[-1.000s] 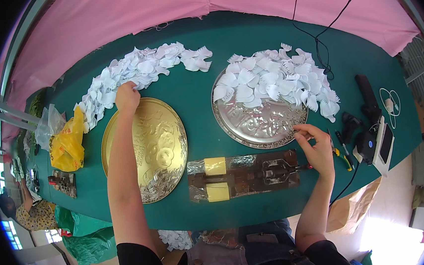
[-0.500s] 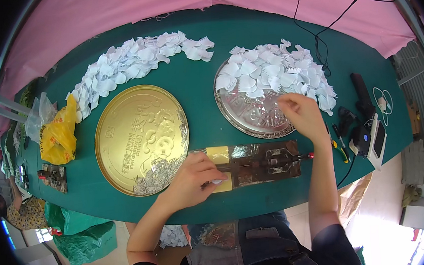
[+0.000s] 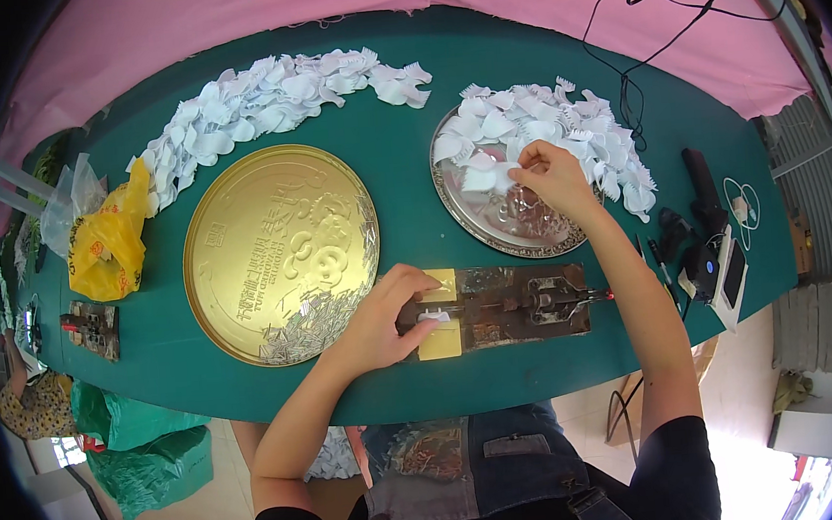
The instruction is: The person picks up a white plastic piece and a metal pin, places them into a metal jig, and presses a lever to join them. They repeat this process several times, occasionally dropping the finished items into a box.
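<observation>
My left hand [image 3: 382,318] rests at the left end of a dark metal jig [image 3: 498,304] with yellow pads. Its thumb and fingers are apart, on either side of a small white piece [image 3: 433,315] lying on the jig; the thumb is close to that piece. Over a silver round tray [image 3: 495,229], my right hand [image 3: 553,176] pinches a white cut piece [image 3: 488,178] by its edge. A heap of similar white pieces [image 3: 581,120], some with toothed edges, covers the tray's far part and spills to its right.
A gold round tray [image 3: 238,235] holds thin metal strips [image 3: 319,331]. Behind it stretches another white heap [image 3: 238,108]. A yellow bag [image 3: 107,250] and a second small jig [image 3: 91,330] lie left; a black device [image 3: 705,271], cables and tools lie right.
My right hand has moved left and away from me over the tray and now pinches a white piece. The left hand's fingers have spread, and a small white piece shows on the jig.
</observation>
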Demonstrator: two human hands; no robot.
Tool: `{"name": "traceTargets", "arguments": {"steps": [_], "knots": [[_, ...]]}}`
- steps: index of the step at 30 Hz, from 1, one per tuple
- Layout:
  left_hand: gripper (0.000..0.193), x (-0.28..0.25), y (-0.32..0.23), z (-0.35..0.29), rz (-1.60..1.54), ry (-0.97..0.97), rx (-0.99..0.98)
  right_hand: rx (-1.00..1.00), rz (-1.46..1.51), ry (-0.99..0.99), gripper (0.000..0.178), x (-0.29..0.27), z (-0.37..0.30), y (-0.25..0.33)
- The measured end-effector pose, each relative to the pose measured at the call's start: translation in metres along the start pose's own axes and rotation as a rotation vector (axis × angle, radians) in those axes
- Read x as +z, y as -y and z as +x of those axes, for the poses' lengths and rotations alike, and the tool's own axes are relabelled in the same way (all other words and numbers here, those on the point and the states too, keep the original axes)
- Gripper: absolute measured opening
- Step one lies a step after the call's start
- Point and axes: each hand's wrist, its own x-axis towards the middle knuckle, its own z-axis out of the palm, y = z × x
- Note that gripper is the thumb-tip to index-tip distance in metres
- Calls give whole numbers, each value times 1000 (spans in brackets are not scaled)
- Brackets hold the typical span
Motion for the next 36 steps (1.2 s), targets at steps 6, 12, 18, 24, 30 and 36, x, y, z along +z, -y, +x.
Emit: {"name": "traceTargets", "arguments": {"steps": [6, 12, 18, 24, 30, 36], "knots": [[69, 2, -4, 1, 40, -117, 32, -428, -149, -50, 20, 17, -71, 72], [79, 8, -1, 0, -1, -248, 26, -572, -94, 250, 19, 63, -112, 90], [50, 5, 3, -2, 52, -95, -9, -674, -72, 297, 14, 72, -116, 77], [29, 3, 12, -1, -14, -64, 42, -489, 1, 361, 11, 61, -82, 92], [27, 2, 11, 0, 9, -94, 83, -666, -252, 354, 13, 101, -41, 111], [28, 8, 11, -1, 37, -85, 79, -858, -406, 427, 11, 147, -6, 121]]}}
